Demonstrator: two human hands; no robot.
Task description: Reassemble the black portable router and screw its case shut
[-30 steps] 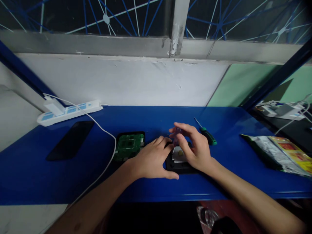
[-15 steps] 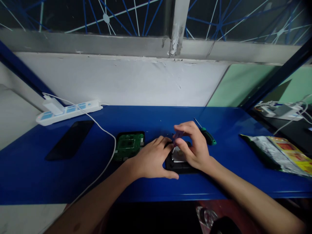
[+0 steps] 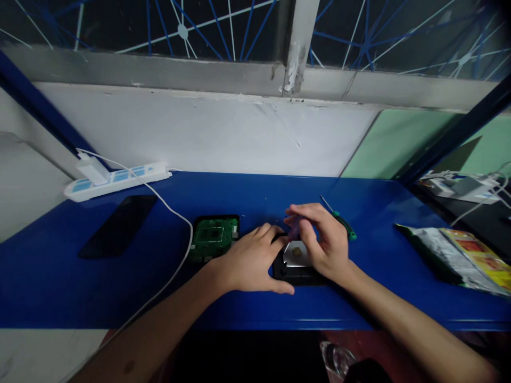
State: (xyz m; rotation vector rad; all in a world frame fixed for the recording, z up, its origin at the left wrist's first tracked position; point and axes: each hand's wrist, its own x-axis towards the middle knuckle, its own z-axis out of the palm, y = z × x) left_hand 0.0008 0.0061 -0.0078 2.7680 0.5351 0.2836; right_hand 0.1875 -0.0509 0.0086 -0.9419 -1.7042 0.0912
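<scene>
My right hand is closed around the translucent purple handle of a small screwdriver. Its thin shaft points down at the left edge of a silver metal plate, which has a small tan pad on it. That plate sits inside a black plastic casing half, partly covered by my right hand. At the casing's left side rests my left hand, palm down with its thumb stretched out and its fingertips near the screwdriver tip. Left of it, a green circuit board lies in another black casing half.
A green-and-black screwdriver lies behind my right hand. Toward the left are a white cable, a dark flat slab and a power strip. A foil packet lies at right on the blue table.
My right hand has tilted and shifted slightly right, showing more of the silver plate and its tan pad. The left hand stays in place on the casing; the whole view has shifted a little.
</scene>
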